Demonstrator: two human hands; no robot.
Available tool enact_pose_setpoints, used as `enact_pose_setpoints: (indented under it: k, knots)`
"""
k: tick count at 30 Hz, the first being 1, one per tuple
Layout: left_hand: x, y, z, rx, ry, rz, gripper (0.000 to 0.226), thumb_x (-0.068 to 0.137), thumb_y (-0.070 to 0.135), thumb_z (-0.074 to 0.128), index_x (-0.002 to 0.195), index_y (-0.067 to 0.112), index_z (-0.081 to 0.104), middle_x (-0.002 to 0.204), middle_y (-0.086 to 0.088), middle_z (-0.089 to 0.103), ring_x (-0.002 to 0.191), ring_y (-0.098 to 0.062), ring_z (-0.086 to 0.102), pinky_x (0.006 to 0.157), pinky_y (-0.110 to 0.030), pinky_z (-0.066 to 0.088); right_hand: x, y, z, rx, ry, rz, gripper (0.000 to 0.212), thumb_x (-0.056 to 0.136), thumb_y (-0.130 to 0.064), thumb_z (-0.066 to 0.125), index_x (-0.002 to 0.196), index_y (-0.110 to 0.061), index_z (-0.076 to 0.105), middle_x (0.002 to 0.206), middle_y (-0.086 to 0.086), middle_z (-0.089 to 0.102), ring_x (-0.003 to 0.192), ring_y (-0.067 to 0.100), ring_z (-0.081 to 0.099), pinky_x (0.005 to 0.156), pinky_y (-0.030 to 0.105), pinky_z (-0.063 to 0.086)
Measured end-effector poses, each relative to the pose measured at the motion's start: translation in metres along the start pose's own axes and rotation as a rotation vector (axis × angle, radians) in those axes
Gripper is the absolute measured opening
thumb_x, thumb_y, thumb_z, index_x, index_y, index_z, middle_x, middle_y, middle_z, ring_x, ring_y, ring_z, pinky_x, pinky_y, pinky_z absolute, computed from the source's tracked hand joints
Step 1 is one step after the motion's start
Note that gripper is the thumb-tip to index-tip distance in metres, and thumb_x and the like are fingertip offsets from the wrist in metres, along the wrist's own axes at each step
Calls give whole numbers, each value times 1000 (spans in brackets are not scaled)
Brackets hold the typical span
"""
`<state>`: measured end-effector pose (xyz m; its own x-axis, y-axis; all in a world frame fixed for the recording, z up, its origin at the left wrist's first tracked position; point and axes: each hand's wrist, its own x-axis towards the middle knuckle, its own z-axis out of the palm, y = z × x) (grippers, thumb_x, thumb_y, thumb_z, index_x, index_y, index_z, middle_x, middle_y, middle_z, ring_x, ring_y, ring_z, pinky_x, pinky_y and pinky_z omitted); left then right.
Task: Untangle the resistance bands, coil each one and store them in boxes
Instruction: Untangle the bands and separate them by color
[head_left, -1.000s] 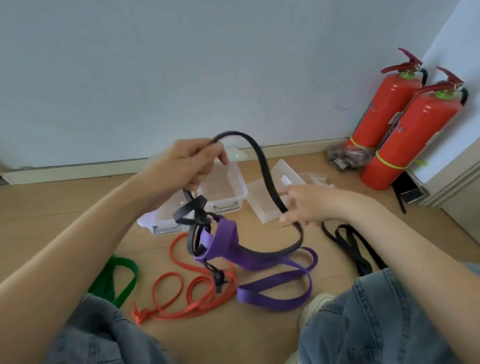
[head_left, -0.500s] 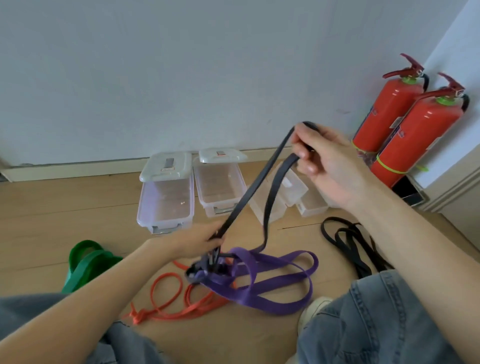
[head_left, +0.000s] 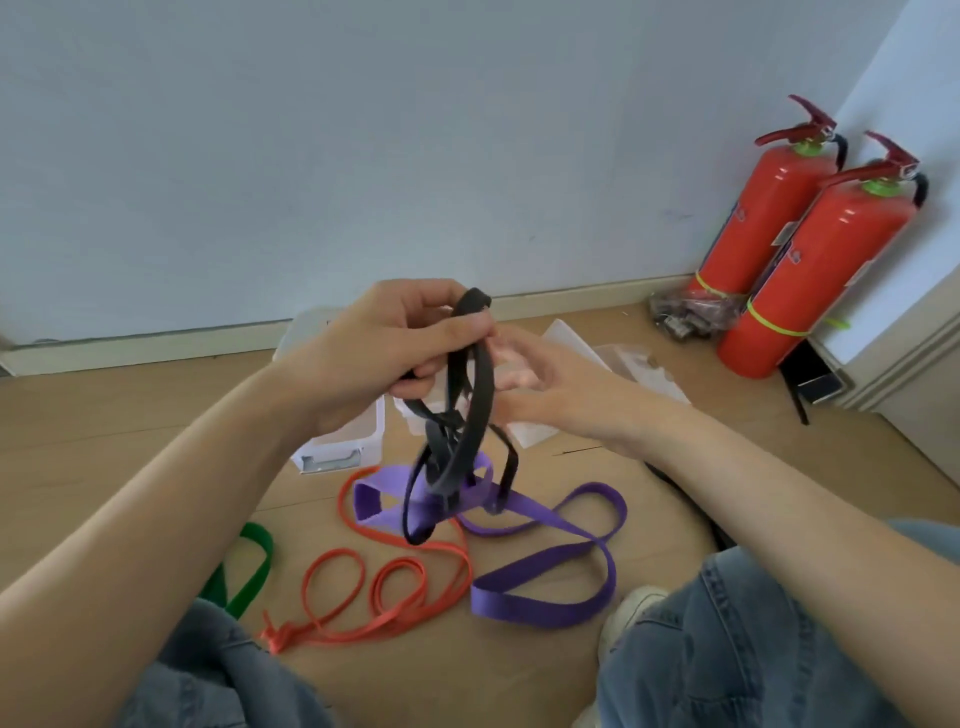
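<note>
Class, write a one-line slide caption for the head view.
Left hand lifts a black band snagged in the purple band, right hand beside it.

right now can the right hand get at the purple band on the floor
Probably yes: the right hand looks open beside the black band, and the purple band lies uncovered just below it.

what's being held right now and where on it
The left hand pinches the black band at the top of its gathered loops; the rest hangs down, knotted into the purple band. The right hand is open behind it, gripping nothing clearly.
</note>
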<state>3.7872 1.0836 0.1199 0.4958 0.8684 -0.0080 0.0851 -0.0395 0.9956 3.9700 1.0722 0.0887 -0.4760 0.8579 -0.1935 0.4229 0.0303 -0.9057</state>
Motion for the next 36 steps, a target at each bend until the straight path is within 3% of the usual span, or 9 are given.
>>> enact_pose_setpoints:
  k: [3, 7, 10, 13, 16, 20, 26, 32, 36]
  knots:
    - [4, -4, -10, -47, 111, 6, 17, 80, 22, 61, 80, 5, 64, 75, -10, 61, 41, -3, 33, 34, -10, 25, 1, -10, 4, 150, 93, -75, 16, 89, -17, 60, 95, -2, 62, 68, 1, 57, 47, 5, 44, 45, 16, 31]
    - [4, -20, -15, 94, 265, -72, 3, 84, 12, 64, 81, 14, 64, 67, 1, 62, 48, -2, 42, 40, -11, 31, -1, -20, -19, 471, 134, -115, 22, 89, -30, 54, 73, -17, 61, 54, -10, 48, 46, 6, 33, 43, 15, 26]
    - [4, -27, -4, 50, 256, -108, 5, 85, 7, 63, 82, 12, 62, 70, -6, 60, 45, -2, 40, 41, -11, 32, 3, -13, -20, 4, 164, 80, 15, 91, -29, 56, 96, -16, 63, 74, -6, 60, 55, 7, 44, 47, 16, 36]
    - [2, -17, 1, -86, 181, -71, 2, 83, 11, 63, 81, 11, 64, 71, -5, 64, 48, -4, 40, 42, -11, 34, 2, -4, -8, -413, -7, 189, 63, 82, -26, 69, 136, -29, 36, 129, -9, 49, 81, 9, 56, 68, 20, 47]
    - [3, -10, 2, -176, 104, 24, 9, 77, 21, 65, 81, 12, 67, 73, -4, 68, 53, -7, 42, 49, -12, 41, 0, -6, 5, -57, -165, 32, 50, 82, -20, 70, 126, -26, 48, 119, -8, 58, 77, 13, 63, 63, 24, 51]
    - [10, -22, -13, 12, 302, 53, 14, 92, 28, 54, 88, 20, 64, 75, 13, 65, 66, -4, 53, 72, -22, 44, 5, -16, 7, 306, 109, -60, 14, 91, -12, 56, 91, 0, 64, 75, 8, 65, 53, 13, 57, 48, 17, 45]
    - [-12, -80, 3, -7, -240, -334, 49, 76, 62, 52, 123, 46, 49, 129, 19, 56, 123, -3, 49, 112, -44, 29, 6, -28, -11, 724, 320, -211, 24, 94, -13, 49, 76, -8, 65, 65, 4, 67, 55, 11, 59, 50, 18, 48]
    - [-16, -79, 17, -280, -392, -369, 80, 64, 65, 69, 128, 21, 50, 128, 10, 58, 119, -15, 56, 90, -22, 48, 0, -26, -27, 863, 515, -171, 18, 92, -11, 54, 78, -4, 63, 68, 4, 67, 61, 14, 66, 60, 20, 54]
    - [-6, -82, 40, -154, -25, -353, 32, 82, 10, 67, 113, 3, 60, 100, -6, 65, 88, -11, 64, 72, -15, 52, -3, -20, -30, 831, 507, -208, 12, 92, -6, 53, 87, -1, 62, 82, 11, 68, 74, 20, 70, 69, 24, 56]
